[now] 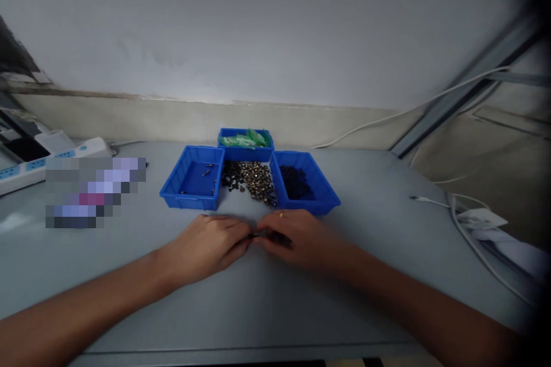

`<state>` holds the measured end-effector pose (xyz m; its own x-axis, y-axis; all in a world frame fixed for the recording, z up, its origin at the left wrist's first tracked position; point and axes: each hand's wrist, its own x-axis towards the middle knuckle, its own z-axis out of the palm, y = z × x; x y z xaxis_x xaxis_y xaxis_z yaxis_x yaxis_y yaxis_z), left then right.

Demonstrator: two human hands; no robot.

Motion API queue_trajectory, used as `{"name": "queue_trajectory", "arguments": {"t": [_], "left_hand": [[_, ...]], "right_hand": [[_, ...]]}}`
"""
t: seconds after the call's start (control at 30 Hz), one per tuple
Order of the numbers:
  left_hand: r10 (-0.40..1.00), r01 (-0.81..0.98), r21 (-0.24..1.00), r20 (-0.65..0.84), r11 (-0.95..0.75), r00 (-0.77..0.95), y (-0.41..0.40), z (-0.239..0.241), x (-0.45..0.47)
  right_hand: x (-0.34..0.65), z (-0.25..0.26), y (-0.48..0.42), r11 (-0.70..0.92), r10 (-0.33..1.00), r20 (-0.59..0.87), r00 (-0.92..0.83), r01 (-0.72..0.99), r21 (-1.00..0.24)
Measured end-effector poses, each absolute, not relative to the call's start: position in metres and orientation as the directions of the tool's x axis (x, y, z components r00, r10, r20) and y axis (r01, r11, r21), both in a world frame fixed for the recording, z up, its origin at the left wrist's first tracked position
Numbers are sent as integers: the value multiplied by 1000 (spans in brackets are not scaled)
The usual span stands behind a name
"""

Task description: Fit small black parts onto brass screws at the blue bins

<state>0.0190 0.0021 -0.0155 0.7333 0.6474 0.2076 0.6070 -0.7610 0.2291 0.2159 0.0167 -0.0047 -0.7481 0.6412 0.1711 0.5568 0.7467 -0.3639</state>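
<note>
My left hand (213, 243) and my right hand (301, 238) meet over the front of the grey table, fingertips almost touching. Both are closed in a pinch around a small dark piece (255, 235), too small and too covered by fingers to name. A ring sits on a right-hand finger. Just beyond the hands lies a pile of brass-coloured metal fittings (257, 179), with small black parts (232, 175) heaped at its left. A blue bin (191, 200) at the left holds a few metal fittings. The right-hand blue bin (318, 203) contains many small black parts (295, 182).
Behind the pile, a third blue bin (245, 153) holds green plastic packaging (249, 139) against the wall. A white power strip (51, 160) lies at the left, near a pixelated object (94, 192). White cables (469, 241) and a metal frame post (456, 86) are at the right.
</note>
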Motion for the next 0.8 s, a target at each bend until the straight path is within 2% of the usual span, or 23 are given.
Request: {"name": "queue_trajectory", "arguments": {"t": [0.23,0.4,0.57,0.8], "left_hand": [[719,688,209,190,-695,668,3,-12,17],[753,700,281,192,-657,630,2,-8,16],[703,609,361,261,-706,661,-1,-10,16],[642,544,358,275,-759,716,2,-13,15]], "right_hand": [[218,-8,23,749,642,138,-754,578,-325],[218,-10,24,744,635,74,-769,584,-324],[218,-14,22,764,608,96,-788,547,-343],[216,-13,21,766,584,85,-807,513,-388]]}}
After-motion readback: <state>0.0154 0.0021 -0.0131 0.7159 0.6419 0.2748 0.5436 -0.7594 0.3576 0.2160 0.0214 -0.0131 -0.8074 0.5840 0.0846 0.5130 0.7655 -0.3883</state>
